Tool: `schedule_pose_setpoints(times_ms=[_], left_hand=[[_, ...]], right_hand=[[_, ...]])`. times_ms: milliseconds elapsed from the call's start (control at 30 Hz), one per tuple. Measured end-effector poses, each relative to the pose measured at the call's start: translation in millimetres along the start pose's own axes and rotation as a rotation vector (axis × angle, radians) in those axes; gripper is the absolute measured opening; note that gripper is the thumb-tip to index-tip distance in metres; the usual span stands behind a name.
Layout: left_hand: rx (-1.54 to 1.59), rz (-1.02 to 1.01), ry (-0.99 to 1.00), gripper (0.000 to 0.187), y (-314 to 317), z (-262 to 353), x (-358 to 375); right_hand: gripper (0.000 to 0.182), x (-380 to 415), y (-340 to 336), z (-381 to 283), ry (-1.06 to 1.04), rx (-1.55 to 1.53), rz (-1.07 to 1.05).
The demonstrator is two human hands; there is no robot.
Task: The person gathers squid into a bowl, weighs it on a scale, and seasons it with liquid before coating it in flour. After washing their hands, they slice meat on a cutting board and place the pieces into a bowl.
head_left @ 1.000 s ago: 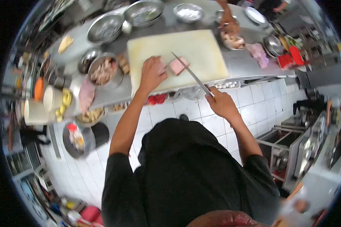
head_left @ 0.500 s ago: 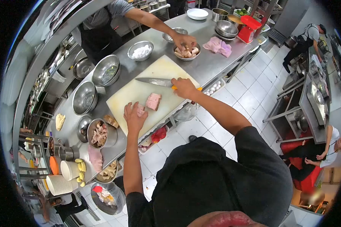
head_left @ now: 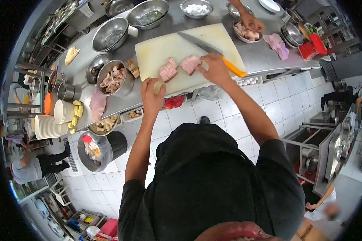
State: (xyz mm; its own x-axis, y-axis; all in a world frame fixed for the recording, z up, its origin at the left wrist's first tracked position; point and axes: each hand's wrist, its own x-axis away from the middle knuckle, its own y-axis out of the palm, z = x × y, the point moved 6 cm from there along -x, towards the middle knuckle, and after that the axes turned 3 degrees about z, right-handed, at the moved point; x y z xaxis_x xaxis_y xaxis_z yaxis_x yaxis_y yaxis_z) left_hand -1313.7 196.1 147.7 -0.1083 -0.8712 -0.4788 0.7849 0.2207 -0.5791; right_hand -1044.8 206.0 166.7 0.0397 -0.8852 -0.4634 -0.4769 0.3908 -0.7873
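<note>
Two blocks of pale pink meat lie on the white cutting board point(head_left: 149, 54). The left meat block point(head_left: 168, 70) shows cuts across it. My left hand point(head_left: 152, 94) hovers at the board's front edge, fingers bent and apart, holding nothing. My right hand point(head_left: 216, 71) is at the right end of the other meat block point(head_left: 190, 64), thumb and fingertips apart and seemingly touching it. A knife point(head_left: 201, 43) with a yellow handle rests on the board just behind and right of that hand, blade pointing away to the left.
Another person's hand point(head_left: 251, 23) reaches into a bowl of meat pieces point(head_left: 245, 34) at the back right. Metal bowls point(head_left: 110, 34) stand behind the board. A pot of meat strips point(head_left: 116, 80) and a flat pink piece point(head_left: 97, 105) sit left. A pink cloth point(head_left: 276, 46) lies right.
My right hand has let go of the knife, which now lies on the board, and has moved to the meat. My left hand has drawn back from the meat. The view has tilted down.
</note>
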Motion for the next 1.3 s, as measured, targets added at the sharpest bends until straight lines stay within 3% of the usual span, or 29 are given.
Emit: schedule_pose_setpoints(times_ms=[33,133,233,367,767,1300], left_hand=[[-0.029,-0.006,-0.014,0.033,0.3,-4.1,-0.5],[-0.041,0.065,0.002,0.028,8.8,-15.1,-16.5],[-0.024,0.155,-0.02,0.026,11.6,-22.5,-15.5],[-0.032,0.215,-0.201,0.023,13.3,-35.2,-9.9],[-0.14,0.411,-0.23,0.024,9.0,-32.5,-10.0],[-0.189,0.403,-0.245,0.021,11.9,-32.4,-11.9]], right_hand=[[0.04,-1.7,7.6,-6.8,0.014,0.005,-0.07],[0.068,-3.4,33.0,-15.8,-0.038,0.014,0.01],[0.076,-2.8,46.7,-24.4,-0.021,-0.02,-0.004],[0.07,-4.0,58.5,-28.6,0.023,-0.027,0.011],[0.054,-2.1,76.3,-29.2,-0.075,0.071,-0.051],[0.044,-4.2,77.0,-28.5,-0.106,0.062,-0.072]])
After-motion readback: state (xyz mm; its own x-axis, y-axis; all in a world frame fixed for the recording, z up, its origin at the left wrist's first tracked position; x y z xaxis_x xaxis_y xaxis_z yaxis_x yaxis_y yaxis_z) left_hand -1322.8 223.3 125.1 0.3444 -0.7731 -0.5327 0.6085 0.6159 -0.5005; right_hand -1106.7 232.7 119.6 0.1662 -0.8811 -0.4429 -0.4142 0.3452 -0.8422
